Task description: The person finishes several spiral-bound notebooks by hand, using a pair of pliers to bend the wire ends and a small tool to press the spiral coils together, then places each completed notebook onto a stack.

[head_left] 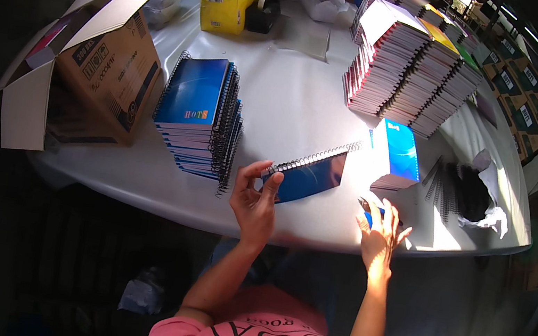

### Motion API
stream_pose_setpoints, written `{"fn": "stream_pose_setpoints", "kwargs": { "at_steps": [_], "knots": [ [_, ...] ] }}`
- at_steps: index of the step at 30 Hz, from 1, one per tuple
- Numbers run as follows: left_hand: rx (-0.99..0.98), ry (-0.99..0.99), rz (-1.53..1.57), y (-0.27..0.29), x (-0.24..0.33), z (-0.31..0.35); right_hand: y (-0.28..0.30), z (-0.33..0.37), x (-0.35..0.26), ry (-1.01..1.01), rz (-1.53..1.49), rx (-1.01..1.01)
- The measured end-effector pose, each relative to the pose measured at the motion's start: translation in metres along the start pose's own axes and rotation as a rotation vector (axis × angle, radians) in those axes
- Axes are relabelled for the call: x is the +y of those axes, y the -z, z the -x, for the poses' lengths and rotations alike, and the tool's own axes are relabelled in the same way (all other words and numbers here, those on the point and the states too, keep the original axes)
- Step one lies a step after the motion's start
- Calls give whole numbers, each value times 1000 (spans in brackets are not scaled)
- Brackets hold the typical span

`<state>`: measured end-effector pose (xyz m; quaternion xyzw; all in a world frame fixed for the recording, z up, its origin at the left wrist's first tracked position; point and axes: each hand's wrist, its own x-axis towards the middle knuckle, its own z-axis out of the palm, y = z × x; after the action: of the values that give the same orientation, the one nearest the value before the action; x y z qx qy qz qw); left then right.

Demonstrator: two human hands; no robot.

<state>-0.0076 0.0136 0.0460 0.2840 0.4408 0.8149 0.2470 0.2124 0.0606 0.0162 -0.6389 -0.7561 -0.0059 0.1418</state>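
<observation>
Leftmost, an open carton [103,82], well out to the left of the left hand. Nearer, left of and beyond that hand, a stack of blue spiral notebooks [188,99], coils to its right side.

Left hand [254,204]: forearm reaching forward and slightly right, wrist bent, thumb and fingers pinching the near left end of 1 blue notebook [309,180]. That notebook sits between the hands, ahead of them. Long axis slants from the left fingertips away and rightward. Coil [313,155] lies along the far long edge; its loose tail sticks out past the right end, pointing ahead of the right hand. Dark blue cover faces up. Whether the held end is lifted off the table, cannot tell.

Right hand [379,238]: forearm nearly straight ahead, palm down, fingers spread over a small blue object [369,218], mostly covered; firm grip or light touch, cannot tell. Clear of the notebook. Just beyond this hand, a blue-topped stack of pages [398,155]; farther right, loose black coils [452,190] beside crumpled white wrapping [488,195].
</observation>
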Motion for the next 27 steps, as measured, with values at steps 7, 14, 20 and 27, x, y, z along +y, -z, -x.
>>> {"fn": "stream_pose_setpoints", "kwargs": {
  "at_steps": [7,14,20,27],
  "knots": [
    [-96,-198,96,4,17,-3,22,-32,-79,35,-1824,-111],
    [116,-816,-587,47,103,-54,97,-103,-182,224,-1966,-204],
    [184,-392,-419,84,100,-93,117,-199,-237,634,-2205,-294],
    [-18,-306,-313,95,73,-107,116,-175,-329,1581,-646,-137]
  ]
}}
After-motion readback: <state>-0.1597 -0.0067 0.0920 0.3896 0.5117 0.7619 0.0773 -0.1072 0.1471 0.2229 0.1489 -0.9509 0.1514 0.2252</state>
